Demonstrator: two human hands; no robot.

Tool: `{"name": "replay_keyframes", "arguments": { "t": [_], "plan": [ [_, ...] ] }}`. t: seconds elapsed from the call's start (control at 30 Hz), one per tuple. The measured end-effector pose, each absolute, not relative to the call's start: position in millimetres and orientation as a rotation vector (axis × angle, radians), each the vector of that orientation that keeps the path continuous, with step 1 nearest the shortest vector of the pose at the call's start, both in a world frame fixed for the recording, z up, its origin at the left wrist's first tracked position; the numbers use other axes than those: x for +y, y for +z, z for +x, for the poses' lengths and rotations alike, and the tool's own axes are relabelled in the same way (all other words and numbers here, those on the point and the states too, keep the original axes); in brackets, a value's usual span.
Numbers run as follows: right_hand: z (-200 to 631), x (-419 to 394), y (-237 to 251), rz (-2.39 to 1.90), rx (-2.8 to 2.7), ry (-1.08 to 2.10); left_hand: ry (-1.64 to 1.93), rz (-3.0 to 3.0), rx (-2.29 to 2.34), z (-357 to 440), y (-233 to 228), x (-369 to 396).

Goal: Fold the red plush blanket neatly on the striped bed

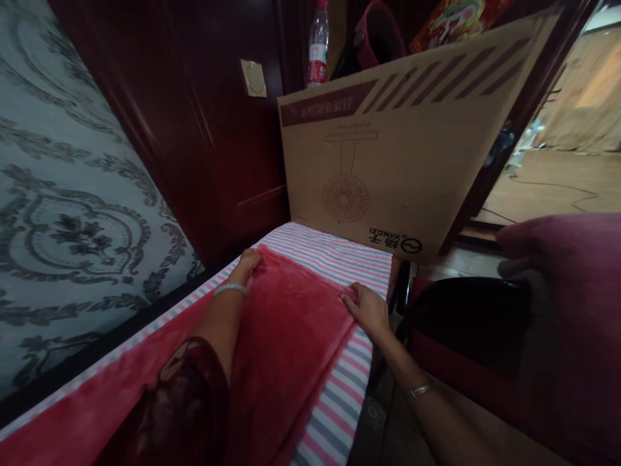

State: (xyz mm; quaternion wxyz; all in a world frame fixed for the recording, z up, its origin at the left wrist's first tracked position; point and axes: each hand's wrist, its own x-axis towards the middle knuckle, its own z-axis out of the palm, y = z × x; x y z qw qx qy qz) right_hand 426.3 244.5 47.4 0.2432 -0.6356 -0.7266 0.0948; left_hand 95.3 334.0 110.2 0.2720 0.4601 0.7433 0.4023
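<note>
A red plush blanket (286, 343) lies along a narrow bed covered by a pink, grey and white striped sheet (339, 255). My left hand (246, 265) grips the blanket's far left corner, fingers curled over the edge. My right hand (369, 307) pinches the blanket's far right corner, near the bed's side edge. Both arms reach forward over the blanket. A silver bracelet sits on each wrist.
A large flat cardboard box (412, 142) printed with a fan stands upright at the bed's far end. Dark wood panelling (213, 129) and patterned wallpaper (63, 213) line the left. A water bottle (317, 45) stands behind the box. A dark chair (466, 317) and red cushion (577, 304) sit right.
</note>
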Motion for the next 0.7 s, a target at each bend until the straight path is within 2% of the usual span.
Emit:
{"name": "replay_keyframes", "arguments": {
  "t": [0.2, 0.3, 0.43, 0.53, 0.7],
  "plan": [
    [433.2, 241.3, 62.8, -1.674, -1.896, 0.514, 1.269, 1.297, 1.952, 89.0, 158.2, 301.4],
    [431.5, 214.1, 88.0, -1.431, -1.806, 0.417, 1.366, 1.340, 1.875, 76.0, 184.3, 271.9],
    [409.4, 139.9, 135.3, -0.997, -1.902, 0.249, 1.410, 1.347, 1.806, 42.2, 219.8, 213.6],
    [380.2, 72.6, 155.0, -0.683, -2.032, 0.247, 1.378, 1.300, 1.825, 6.7, 239.4, 151.8],
    [323.2, -24.0, 123.2, -0.331, -2.227, 0.421, 1.295, 1.150, 1.971, -40.3, 233.1, 35.5]
  ]
}}
